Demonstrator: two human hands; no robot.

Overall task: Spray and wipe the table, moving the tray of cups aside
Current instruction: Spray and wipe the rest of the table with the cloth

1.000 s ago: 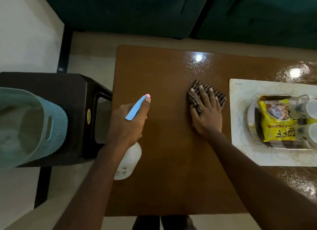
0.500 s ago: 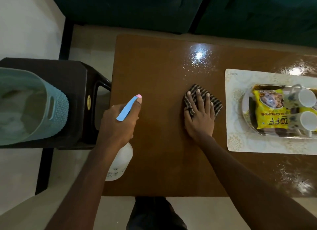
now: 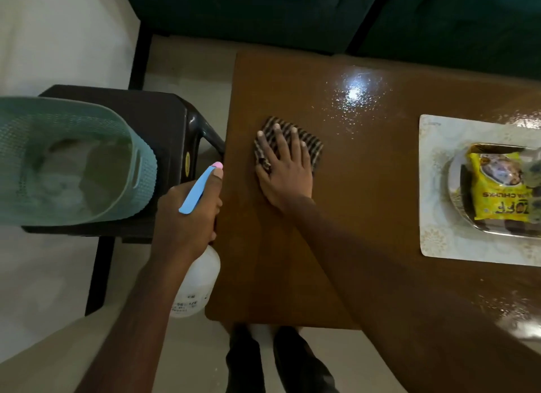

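My right hand (image 3: 285, 170) lies flat with straight fingers on a striped brown cloth (image 3: 313, 145), pressing it onto the brown table (image 3: 366, 205) near its left edge. My left hand (image 3: 187, 217) grips a white spray bottle (image 3: 196, 284) with a blue trigger head, held just beyond the table's left edge. At the far right a metal tray (image 3: 456, 205) rests on a pale patterned placemat (image 3: 439, 246). A yellow snack packet (image 3: 497, 187) lies in the tray; the cups are cut off by the frame edge.
A dark plastic stool (image 3: 164, 120) stands left of the table and carries a teal basket (image 3: 76, 161). A dark green sofa (image 3: 292, 11) runs along the far side. Wet droplets (image 3: 355, 96) glisten on the far part of the table. My feet show below the near edge.
My right hand has slid the cloth leftward across the table, toward its left edge. The left hand with the bottle has drifted back to the table's left edge.
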